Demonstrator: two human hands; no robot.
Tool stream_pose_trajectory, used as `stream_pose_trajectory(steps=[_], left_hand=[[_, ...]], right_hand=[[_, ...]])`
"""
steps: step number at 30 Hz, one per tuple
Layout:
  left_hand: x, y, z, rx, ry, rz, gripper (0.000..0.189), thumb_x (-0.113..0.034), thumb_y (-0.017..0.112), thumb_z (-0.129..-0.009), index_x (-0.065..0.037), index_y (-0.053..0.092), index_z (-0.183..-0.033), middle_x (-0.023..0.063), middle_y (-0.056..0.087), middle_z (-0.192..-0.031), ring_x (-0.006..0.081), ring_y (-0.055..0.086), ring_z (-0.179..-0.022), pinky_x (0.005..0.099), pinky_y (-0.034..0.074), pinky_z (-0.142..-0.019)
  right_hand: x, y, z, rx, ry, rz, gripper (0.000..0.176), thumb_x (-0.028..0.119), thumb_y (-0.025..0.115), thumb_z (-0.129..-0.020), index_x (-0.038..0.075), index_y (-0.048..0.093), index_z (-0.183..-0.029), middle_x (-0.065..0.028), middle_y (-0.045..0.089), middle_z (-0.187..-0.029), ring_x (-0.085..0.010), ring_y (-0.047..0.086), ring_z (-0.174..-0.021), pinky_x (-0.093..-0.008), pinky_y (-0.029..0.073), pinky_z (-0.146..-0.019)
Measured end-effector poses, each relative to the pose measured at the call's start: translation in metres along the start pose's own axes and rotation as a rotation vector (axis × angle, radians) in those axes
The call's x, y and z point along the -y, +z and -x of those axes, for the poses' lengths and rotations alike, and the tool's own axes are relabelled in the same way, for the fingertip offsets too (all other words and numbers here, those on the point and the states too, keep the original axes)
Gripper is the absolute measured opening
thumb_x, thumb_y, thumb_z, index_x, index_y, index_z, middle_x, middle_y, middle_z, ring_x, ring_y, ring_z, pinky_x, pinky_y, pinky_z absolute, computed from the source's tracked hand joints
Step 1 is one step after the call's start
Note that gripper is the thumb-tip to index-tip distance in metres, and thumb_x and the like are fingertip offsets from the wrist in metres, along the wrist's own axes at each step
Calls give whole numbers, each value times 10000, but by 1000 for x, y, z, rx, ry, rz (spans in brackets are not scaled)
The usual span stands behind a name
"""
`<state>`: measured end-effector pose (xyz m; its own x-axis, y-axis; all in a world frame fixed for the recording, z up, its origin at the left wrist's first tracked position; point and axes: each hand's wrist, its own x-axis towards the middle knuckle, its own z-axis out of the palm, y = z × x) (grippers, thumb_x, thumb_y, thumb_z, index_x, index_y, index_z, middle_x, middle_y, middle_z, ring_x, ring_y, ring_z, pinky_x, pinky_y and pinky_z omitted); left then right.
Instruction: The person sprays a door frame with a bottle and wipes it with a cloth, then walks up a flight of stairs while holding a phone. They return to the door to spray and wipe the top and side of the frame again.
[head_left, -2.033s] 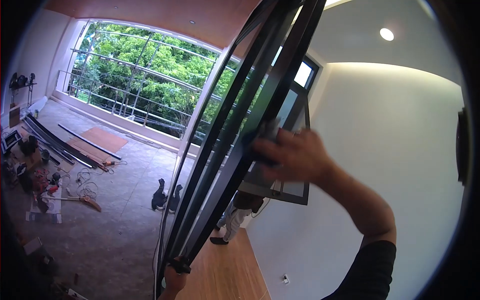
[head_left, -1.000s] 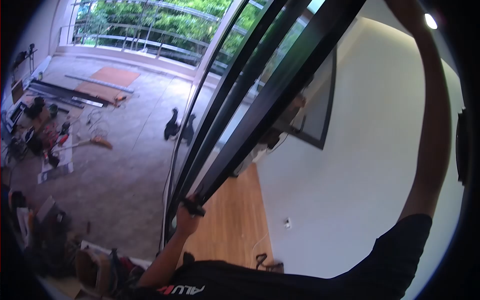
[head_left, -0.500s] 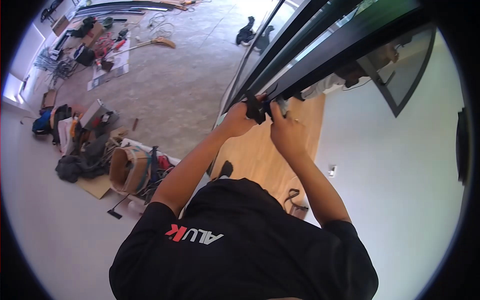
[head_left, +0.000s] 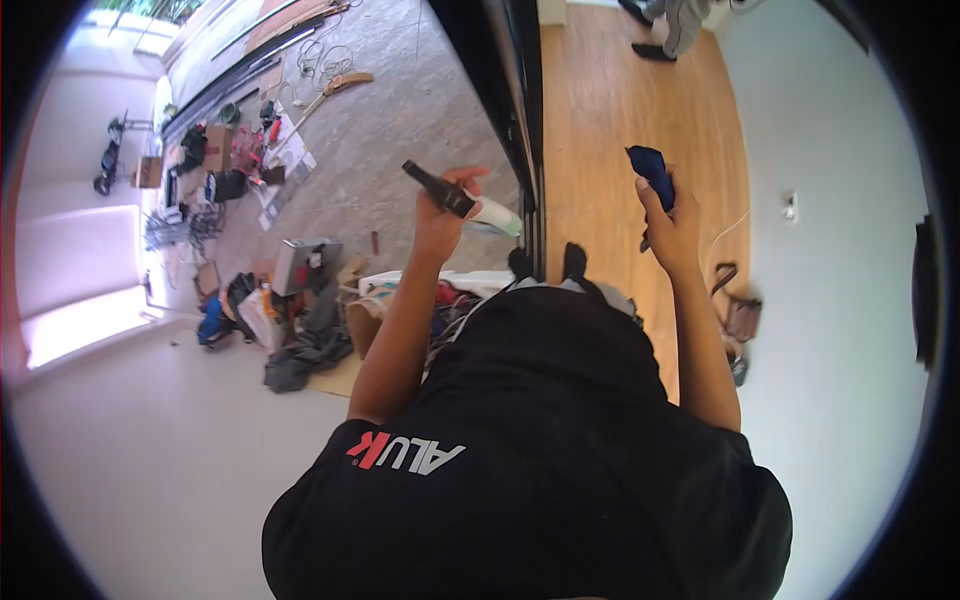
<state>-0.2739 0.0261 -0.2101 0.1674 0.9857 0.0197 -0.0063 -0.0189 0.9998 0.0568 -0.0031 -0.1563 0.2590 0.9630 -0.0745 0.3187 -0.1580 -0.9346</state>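
Note:
My left hand [head_left: 442, 212] is closed around what looks like a spray bottle, with a black head [head_left: 437, 188] pointing up and left and a pale, see-through body [head_left: 494, 217] on the right. One or two of its fingers stretch out. On the other side of the dark door frame [head_left: 533, 130], my right hand [head_left: 674, 220] grips a bunched dark blue cloth [head_left: 651, 172], thumb pressed against it. Both hands are apart from the frame.
Another person's leg [head_left: 685, 28] shows at the top, on the wooden floor [head_left: 600, 110]. Tools, bags and a cardboard box [head_left: 364, 322] lie on the concrete side at left. A brown bag [head_left: 742, 318] rests by the right wall, below a socket [head_left: 791, 207].
My hands were close together by the dark frame and are now apart, left hand to the left, right hand to the right. The view has turned, and the frame stands more upright.

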Motion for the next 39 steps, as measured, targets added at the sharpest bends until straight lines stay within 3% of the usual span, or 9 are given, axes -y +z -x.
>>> stream_pose_trajectory(steps=[4,7,11,18,22,27,29,33,39], left_hand=[[-22,9,24,119,-185,-412,215,-195,739,-911,-20,760,-1036,9,651,-871,105,597,-843,271,461,-798],[-24,29,41,113,-443,-418,268,-175,772,-894,10,737,-1084,33,703,-879,122,643,-840,292,508,-783],[28,23,82,-45,-609,-582,351,-188,784,-868,11,716,-1150,119,751,-973,183,708,-943,320,534,-849],[-17,62,93,-182,-689,-378,349,-152,778,-931,-11,675,-1233,80,743,-1084,167,687,-1015,298,522,-920],[-19,66,98,-138,-572,-486,384,-151,792,-920,-3,650,-1245,80,727,-1103,145,668,-1028,283,520,-927],[-36,63,93,-139,-555,-453,393,-135,811,-890,-14,665,-1234,78,726,-1082,139,667,-995,301,530,-918],[-58,50,90,12,-431,-592,405,-159,828,-875,-6,673,-1217,85,724,-1092,145,667,-977,303,524,-937],[-76,50,72,20,-16,86,418,-273,804,-896,16,680,-1173,108,694,-1084,217,643,-1045,423,448,-1063],[-38,93,66,-548,-41,582,245,-76,704,-947,48,654,-1152,146,618,-1172,241,646,-1035,433,482,-1047]], right_hand=[[-48,28,20,86,218,-284,327,299,672,-996,32,644,-1183,7,553,-639,-91,538,-524,-283,437,-478],[-50,46,20,212,252,-263,380,308,645,-1008,25,615,-1259,-91,649,-792,-186,640,-649,-335,515,-616],[-20,83,-4,230,-176,-194,509,307,621,-1009,19,502,-1412,-271,578,-1339,-439,573,-1234,-476,453,-1037],[45,156,-28,-120,-885,-323,742,173,769,-850,34,451,-1506,-180,387,-1618,-364,378,-1492,-515,313,-1199],[-88,177,-21,-18,-684,-52,645,77,734,-854,17,512,-1456,-197,462,-1559,-394,420,-1457,-493,348,-1175],[-89,112,-9,595,-193,-115,560,91,731,-841,-10,552,-1363,-240,620,-1328,-451,590,-1228,-445,475,-1035],[-66,99,-11,601,-359,-337,490,139,738,-865,-16,571,-1299,-219,654,-1202,-403,640,-1102,-421,498,-954],[-36,97,-6,567,-376,-641,310,210,702,-955,-14,613,-1151,-154,652,-986,-266,638,-887,-370,501,-829],[-11,74,-1,601,-135,-455,228,217,607,-1034,-7,638,-1060,-124,641,-954,-206,596,-852,-348,488,-792]])
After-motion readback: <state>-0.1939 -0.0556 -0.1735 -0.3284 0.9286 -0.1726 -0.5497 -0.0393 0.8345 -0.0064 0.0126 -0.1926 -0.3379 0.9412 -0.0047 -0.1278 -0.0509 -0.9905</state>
